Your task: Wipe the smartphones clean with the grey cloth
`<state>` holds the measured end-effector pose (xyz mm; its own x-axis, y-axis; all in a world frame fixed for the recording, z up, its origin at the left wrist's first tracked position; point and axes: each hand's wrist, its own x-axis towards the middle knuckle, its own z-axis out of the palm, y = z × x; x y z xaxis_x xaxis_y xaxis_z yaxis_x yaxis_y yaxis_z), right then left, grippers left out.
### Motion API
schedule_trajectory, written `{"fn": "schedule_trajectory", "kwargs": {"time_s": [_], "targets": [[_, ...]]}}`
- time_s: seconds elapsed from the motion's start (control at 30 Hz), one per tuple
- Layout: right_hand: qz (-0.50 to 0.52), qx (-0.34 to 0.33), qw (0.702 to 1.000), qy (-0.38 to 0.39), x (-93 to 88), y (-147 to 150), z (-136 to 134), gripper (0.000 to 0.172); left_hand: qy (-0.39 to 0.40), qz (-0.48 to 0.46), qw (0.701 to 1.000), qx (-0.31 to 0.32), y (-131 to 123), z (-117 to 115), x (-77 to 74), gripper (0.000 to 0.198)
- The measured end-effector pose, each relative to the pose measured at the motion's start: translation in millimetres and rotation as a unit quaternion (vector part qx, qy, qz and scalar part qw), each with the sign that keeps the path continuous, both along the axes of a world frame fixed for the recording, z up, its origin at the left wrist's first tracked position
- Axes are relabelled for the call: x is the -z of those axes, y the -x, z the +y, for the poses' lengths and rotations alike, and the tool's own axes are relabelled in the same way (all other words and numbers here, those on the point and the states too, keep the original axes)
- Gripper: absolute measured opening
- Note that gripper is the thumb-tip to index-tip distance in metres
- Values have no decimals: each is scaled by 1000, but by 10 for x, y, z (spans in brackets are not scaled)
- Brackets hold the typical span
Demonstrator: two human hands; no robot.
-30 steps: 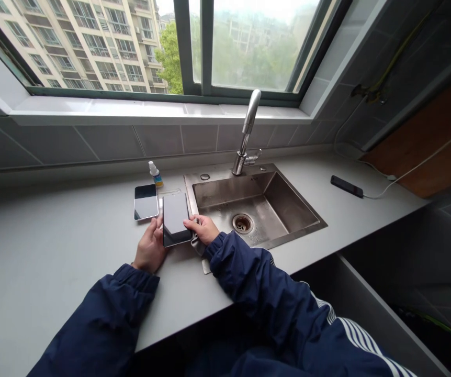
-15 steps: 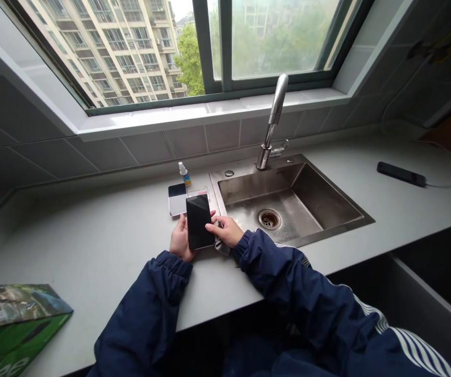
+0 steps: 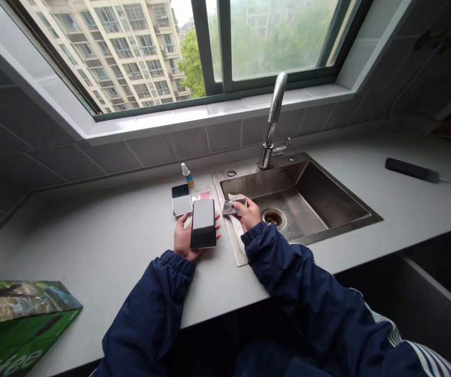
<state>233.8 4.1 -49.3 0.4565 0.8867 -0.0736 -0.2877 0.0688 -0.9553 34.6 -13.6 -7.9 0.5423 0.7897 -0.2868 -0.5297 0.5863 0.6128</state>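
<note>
The fingers point(image 3: 217, 227) of the left hand point(image 3: 183, 240) are curled around a black phone point(image 3: 203, 224), which is gripped from beneath with its glass face turned up, just above the counter point(image 3: 92, 246). The fingers point(image 3: 239, 205) of the right hand point(image 3: 250, 214) are closed on a grey cloth point(image 3: 230, 207), which is pinched over the left rim of a steel sink point(image 3: 327, 191). The hands are held near each other, and the phone and cloth are not touching. Just beyond the phone, a flat glossy device point(image 3: 181, 199) and a clear packet point(image 3: 201, 193) with a pink patch are laid on the counter. A small spray bottle point(image 3: 187, 175) is stood behind them. A faucet point(image 3: 274, 112) is mounted behind the sink. A green bag point(image 3: 23, 319) is lying at the near left of the counter, and a black bar point(image 3: 410, 169) is placed well to the right.
</note>
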Motion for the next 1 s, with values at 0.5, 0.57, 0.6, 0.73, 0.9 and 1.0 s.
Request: {"fn": "schedule_trajectory", "kwargs": {"time_s": [0.5, 0.57, 0.6, 0.73, 0.9, 1.0], "targets": [[-312, -204, 918, -137, -250, 305, -340, 38, 7, 38, 999, 22, -47, -63, -4, 65], [-452, -249, 846, -139, -245, 339, -381, 44, 5, 35, 999, -8, -65, -65, -15, 63], [-500, -257, 815, -137, -243, 348, -398, 46, 4, 34, 999, -18, -71, -64, -18, 63], [-563, -259, 768, -161, -261, 365, -472, 50, 12, 39, 999, -32, -82, -51, 2, 65], [-600, -200, 753, -183, -242, 340, -472, 40, 2, 39, 998, -52, -90, -52, 41, 54], [-583, -168, 777, -168, -186, 294, -399, 33, -8, 40, 999, -36, -87, -67, 47, 50]]}}
